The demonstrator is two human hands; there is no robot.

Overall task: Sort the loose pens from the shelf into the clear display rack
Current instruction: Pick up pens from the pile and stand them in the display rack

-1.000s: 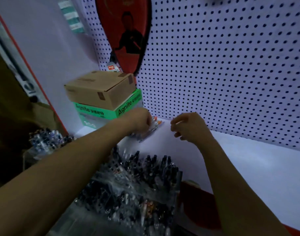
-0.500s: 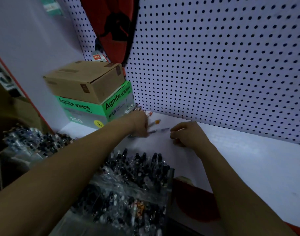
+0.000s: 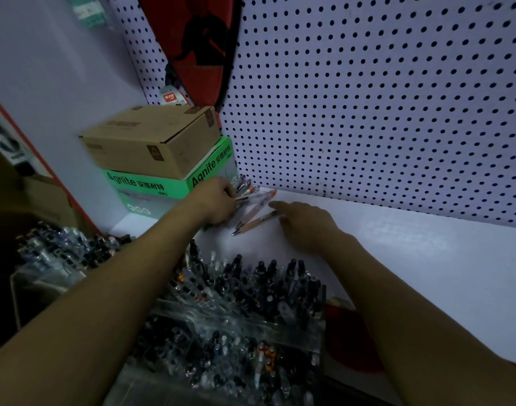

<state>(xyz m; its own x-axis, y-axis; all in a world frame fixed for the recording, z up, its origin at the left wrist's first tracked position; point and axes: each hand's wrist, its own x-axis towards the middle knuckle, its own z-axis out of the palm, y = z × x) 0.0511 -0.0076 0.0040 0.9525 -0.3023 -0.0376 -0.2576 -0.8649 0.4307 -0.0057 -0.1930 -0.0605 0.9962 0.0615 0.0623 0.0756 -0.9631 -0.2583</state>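
Several loose pens (image 3: 252, 200) lie fanned on the white shelf (image 3: 412, 253) at the foot of the pegboard, next to the green box. My left hand (image 3: 218, 203) grips the near ends of that bunch. One orange-tipped pen (image 3: 255, 224) lies apart, closer to me. My right hand (image 3: 303, 222) rests on the shelf just right of the pens, its index finger stretched out and touching the end of the lone pen. The clear display rack (image 3: 245, 315), crowded with upright pens, stands below my forearms.
A cardboard box (image 3: 151, 142) sits on a green Agnite box (image 3: 168, 186) in the shelf corner. A white pegboard (image 3: 382, 98) forms the back wall, with a red hanging item (image 3: 198, 45). A second pen holder (image 3: 54, 253) stands at left.
My left hand has closed on the pen bunch by the green box. My right hand slid left and stretched a finger to the lone pen. The camera tilted down.
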